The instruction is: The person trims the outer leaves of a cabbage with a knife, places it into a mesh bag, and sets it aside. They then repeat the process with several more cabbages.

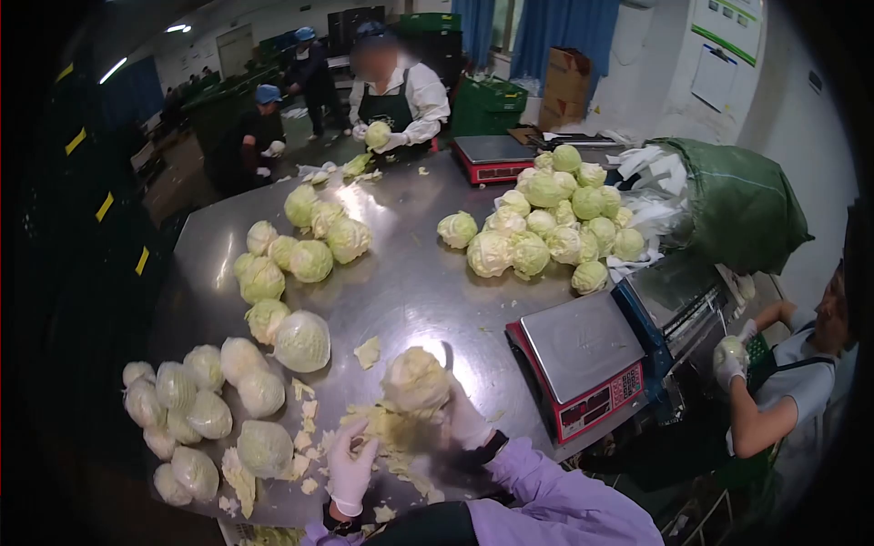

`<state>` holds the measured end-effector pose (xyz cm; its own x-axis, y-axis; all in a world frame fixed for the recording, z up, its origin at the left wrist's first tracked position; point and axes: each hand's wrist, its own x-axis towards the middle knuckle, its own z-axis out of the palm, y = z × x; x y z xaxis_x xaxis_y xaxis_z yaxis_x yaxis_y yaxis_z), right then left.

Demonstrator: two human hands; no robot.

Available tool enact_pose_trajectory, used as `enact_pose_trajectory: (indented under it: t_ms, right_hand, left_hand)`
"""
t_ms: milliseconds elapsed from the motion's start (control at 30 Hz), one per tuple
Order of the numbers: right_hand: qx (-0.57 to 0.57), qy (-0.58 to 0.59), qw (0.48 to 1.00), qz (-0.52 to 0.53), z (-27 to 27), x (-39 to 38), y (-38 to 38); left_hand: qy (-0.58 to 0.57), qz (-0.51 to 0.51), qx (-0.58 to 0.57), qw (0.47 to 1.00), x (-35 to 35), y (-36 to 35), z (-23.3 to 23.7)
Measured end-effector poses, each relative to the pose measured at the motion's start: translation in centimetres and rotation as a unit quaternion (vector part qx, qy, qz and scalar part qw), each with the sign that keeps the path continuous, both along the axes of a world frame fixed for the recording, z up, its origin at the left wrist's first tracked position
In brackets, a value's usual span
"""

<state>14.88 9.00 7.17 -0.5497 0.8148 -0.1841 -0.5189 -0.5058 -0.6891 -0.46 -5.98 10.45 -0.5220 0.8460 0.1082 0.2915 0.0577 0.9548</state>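
Note:
A pale green cabbage (416, 380) stands in front of me over a heap of torn outer leaves (387, 432). My right hand (466, 417), in a white glove, is against the right side of this cabbage, its fingers partly hidden behind it. Lower left of the cabbage, my left hand (350, 464), also gloved, has its fingers apart and bent beside the leaves, with nothing seen in it. Leaf scraps (305, 428) lie to its left, near a film-wrapped cabbage (265, 449).
Several wrapped cabbages (196, 391) cover the near left of the metal table (401, 291). Loose cabbages (546, 209) are piled at the back right, near a green sack (737, 200). A red scale (583, 350) stands right. Co-workers (401, 96) handle cabbages across the table and at right.

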Motion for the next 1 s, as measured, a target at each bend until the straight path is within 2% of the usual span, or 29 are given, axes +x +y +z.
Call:
enact_pose_trajectory:
  t_ms: [33,100,167,233,267,333,433,533,667,767,800,867,900,933,967,1000]
  right_hand:
    - [-0.106,0.075,0.991,0.031,-0.1,1.4,2.7]
    - [-0.035,0.041,0.994,-0.096,2.6,3.5,8.0]
    - [-0.023,0.070,0.986,-0.149,1.5,7.0,14.9]
    - [-0.037,0.023,0.968,-0.247,1.2,9.8,20.2]
    - [-0.041,0.027,0.964,-0.261,1.2,11.2,22.7]
    - [-0.067,0.040,0.949,-0.306,-0.1,14.0,28.1]
    - [-0.026,0.015,0.927,-0.375,-0.5,16.1,33.4]
    - [-0.040,-0.024,0.939,-0.340,-0.6,17.9,36.4]
    - [-0.069,-0.026,0.919,-0.388,-0.7,19.4,41.4]
    - [0.022,-0.016,0.915,-0.402,0.3,18.5,41.8]
    - [0.022,-0.018,0.915,-0.401,0.2,17.9,41.2]
    - [0.041,-0.066,0.931,-0.357,2.0,14.9,37.6]
    - [0.014,-0.035,0.956,-0.291,2.5,13.5,35.7]
    - [0.060,-0.046,0.968,-0.240,4.1,11.1,32.5]
    - [0.050,-0.100,0.978,-0.174,3.8,9.5,30.3]
    - [0.090,-0.171,0.976,-0.096,1.9,8.3,29.4]
  left_hand:
    - [0.004,-0.011,0.006,1.000,-0.2,0.5,-0.8]
    - [0.208,-0.060,-0.017,0.976,-1.0,0.8,-3.6]
    - [0.232,-0.079,-0.024,0.969,-1.5,0.5,-5.6]
    - [0.228,-0.066,-0.057,0.970,-1.8,0.6,-7.4]
    - [0.229,-0.069,-0.049,0.970,-1.9,1.1,-7.2]
    - [0.314,-0.086,-0.110,0.939,-1.9,1.4,-6.2]
    - [0.380,-0.064,-0.087,0.919,-2.2,2.0,-7.9]
    - [0.367,-0.098,-0.108,0.919,-2.8,3.6,-8.1]
    - [0.381,-0.119,-0.189,0.897,-1.5,5.9,-6.6]
    - [0.410,-0.160,-0.174,0.881,-1.0,7.4,-7.8]
    - [0.439,-0.173,-0.237,0.849,-0.2,8.0,-7.6]
    - [0.429,-0.198,-0.241,0.848,0.9,8.5,-7.2]
    - [0.423,-0.222,-0.243,0.844,1.1,8.5,-7.5]
    - [0.458,-0.231,-0.212,0.832,1.1,7.9,-8.7]
    - [0.457,-0.227,-0.216,0.833,1.1,7.1,-9.6]
    - [0.438,-0.216,-0.237,0.840,1.2,6.6,-9.4]
